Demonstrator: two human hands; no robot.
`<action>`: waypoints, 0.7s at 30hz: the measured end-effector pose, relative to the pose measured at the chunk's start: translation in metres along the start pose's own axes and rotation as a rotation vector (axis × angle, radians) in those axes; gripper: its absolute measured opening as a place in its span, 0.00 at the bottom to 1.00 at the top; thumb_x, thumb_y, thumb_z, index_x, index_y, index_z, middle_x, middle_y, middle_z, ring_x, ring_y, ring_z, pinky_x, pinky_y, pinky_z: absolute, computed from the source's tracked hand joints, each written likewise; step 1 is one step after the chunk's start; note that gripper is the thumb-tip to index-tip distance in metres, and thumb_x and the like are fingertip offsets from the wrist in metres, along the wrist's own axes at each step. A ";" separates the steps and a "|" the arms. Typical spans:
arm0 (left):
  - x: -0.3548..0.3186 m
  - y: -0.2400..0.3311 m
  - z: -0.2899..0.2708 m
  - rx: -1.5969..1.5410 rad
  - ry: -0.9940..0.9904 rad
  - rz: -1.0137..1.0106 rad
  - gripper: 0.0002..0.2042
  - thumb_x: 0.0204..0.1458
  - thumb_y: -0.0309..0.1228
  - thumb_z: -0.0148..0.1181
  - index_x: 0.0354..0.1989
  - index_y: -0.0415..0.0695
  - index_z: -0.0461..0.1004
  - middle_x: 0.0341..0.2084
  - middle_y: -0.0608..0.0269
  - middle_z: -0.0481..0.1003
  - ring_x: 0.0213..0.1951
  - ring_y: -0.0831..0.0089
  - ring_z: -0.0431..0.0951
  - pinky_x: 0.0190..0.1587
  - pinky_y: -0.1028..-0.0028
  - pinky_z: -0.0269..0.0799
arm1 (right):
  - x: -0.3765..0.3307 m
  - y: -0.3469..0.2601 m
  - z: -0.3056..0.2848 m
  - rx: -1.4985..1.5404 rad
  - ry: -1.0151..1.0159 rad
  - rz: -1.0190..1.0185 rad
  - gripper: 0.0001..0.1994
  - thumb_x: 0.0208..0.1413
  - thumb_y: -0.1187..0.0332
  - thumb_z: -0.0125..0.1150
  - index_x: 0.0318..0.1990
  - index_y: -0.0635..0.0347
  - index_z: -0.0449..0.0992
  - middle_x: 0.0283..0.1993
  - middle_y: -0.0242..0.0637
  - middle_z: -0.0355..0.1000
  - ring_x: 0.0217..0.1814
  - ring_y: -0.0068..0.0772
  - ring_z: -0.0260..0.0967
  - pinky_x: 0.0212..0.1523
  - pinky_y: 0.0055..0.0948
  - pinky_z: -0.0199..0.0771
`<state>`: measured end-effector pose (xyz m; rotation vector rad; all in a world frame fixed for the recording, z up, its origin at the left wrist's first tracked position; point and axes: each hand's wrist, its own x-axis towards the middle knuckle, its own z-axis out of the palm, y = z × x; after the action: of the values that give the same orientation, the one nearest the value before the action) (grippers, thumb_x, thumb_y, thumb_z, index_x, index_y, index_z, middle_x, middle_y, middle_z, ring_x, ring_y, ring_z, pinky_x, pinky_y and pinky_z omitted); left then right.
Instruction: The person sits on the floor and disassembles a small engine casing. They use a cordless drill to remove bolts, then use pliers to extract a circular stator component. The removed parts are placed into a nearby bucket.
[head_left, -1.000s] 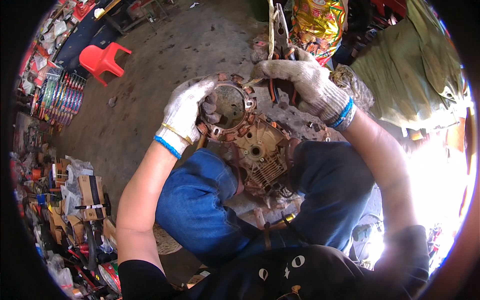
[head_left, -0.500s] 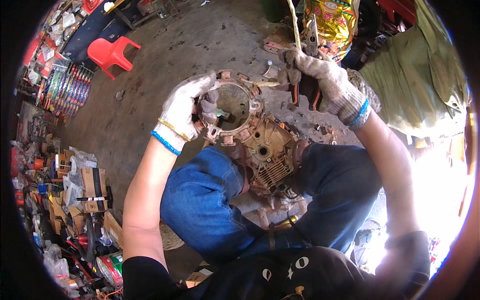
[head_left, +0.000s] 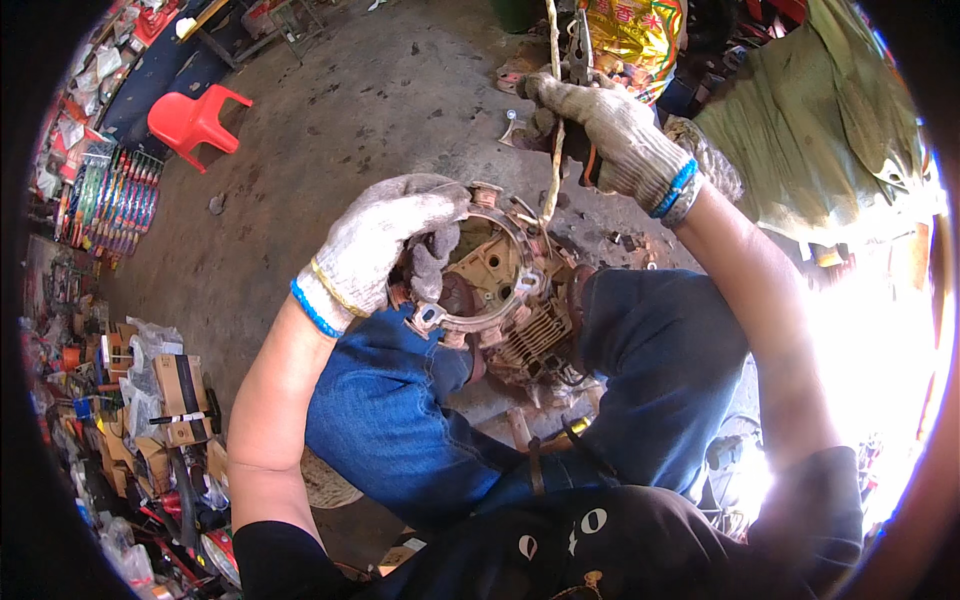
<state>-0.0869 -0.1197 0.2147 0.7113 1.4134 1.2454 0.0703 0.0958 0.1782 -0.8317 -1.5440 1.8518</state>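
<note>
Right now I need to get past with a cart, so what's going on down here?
A person sits on the concrete floor with a rusty engine part between the knees. The gloved left hand grips its ring-shaped rim, while the gloved right hand, raised above it, holds pliers and a pale cord running down to the part. A red plastic chair stands nearby.

The left hand [head_left: 385,240] covers part of the metal ring [head_left: 480,290] — fingertips tucked out of sight inside it. The pliers [head_left: 580,45] run off the top edge, and glare whites out the ground at right.
</note>
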 end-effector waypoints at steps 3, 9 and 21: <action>-0.001 -0.001 -0.001 -0.076 0.122 -0.007 0.12 0.60 0.33 0.58 0.49 0.40 0.75 0.25 0.65 0.75 0.19 0.78 0.72 0.20 0.78 0.68 | -0.003 -0.004 -0.022 -0.214 -0.133 0.277 0.18 0.64 0.52 0.55 0.33 0.58 0.76 0.18 0.34 0.74 0.12 0.25 0.70 0.10 0.25 0.66; 0.003 0.000 -0.012 -0.241 0.317 -0.052 0.07 0.60 0.35 0.60 0.38 0.46 0.76 0.20 0.71 0.71 0.16 0.81 0.65 0.18 0.80 0.62 | -0.016 0.004 -0.040 -1.131 -0.259 0.217 0.26 0.58 0.43 0.54 0.30 0.60 0.81 0.22 0.39 0.76 0.22 0.33 0.74 0.26 0.36 0.73; 0.009 -0.003 -0.024 -0.275 0.299 0.019 0.07 0.60 0.35 0.60 0.39 0.46 0.75 0.21 0.72 0.70 0.17 0.84 0.65 0.17 0.81 0.61 | -0.042 -0.007 -0.006 -1.232 -0.433 0.005 0.27 0.54 0.45 0.57 0.49 0.61 0.76 0.48 0.53 0.76 0.52 0.53 0.74 0.52 0.44 0.72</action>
<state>-0.1115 -0.1192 0.2062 0.3608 1.4360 1.5731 0.1020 0.0688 0.1878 -0.9053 -3.0050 0.9295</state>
